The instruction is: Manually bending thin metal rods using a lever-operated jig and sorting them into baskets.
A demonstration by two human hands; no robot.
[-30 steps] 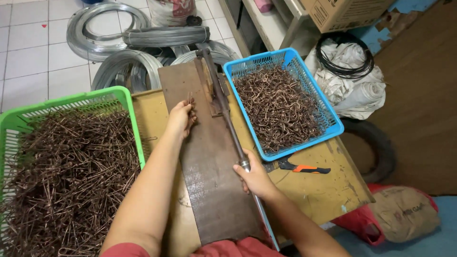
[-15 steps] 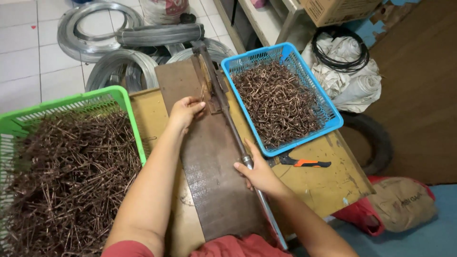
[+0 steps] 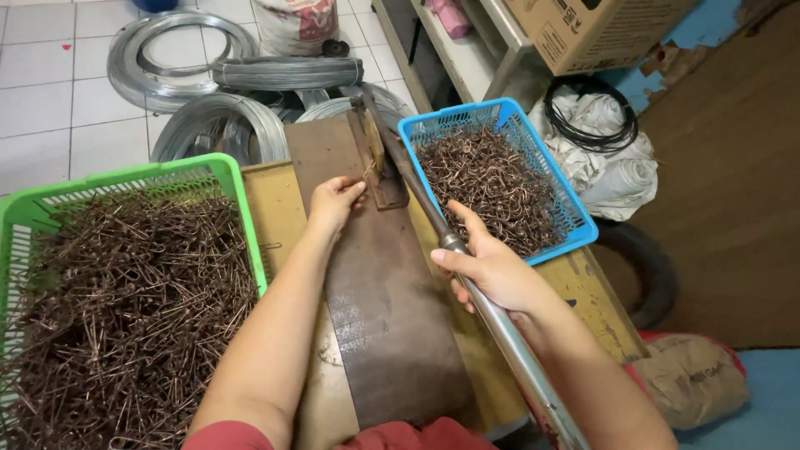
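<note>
My right hand (image 3: 492, 267) grips the long metal lever handle (image 3: 500, 325) of a bench tool, which runs from the lower right up to a pivot block (image 3: 379, 162). My left hand (image 3: 335, 202) rests on the dark metal base plate (image 3: 392, 317), its fingers pinching a thin brown wire piece beside that block. A green basket (image 3: 225, 171) at the left is heaped with straight brown wire pieces (image 3: 125, 308). A blue basket (image 3: 583, 221) at the right holds bent brown wire pieces (image 3: 492, 187).
The worn yellowish worktable (image 3: 592, 304) carries the plate and both baskets. Coils of grey steel wire (image 3: 208, 121) lie on the tiled floor behind. A cardboard box (image 3: 583, 29) sits on a shelf, with black cable and white sacks (image 3: 612, 167) at the right.
The lever handle has swung up and to the left with my right hand on it. My left hand stays by the pivot block. The view has shifted, hiding the orange-handled tool.
</note>
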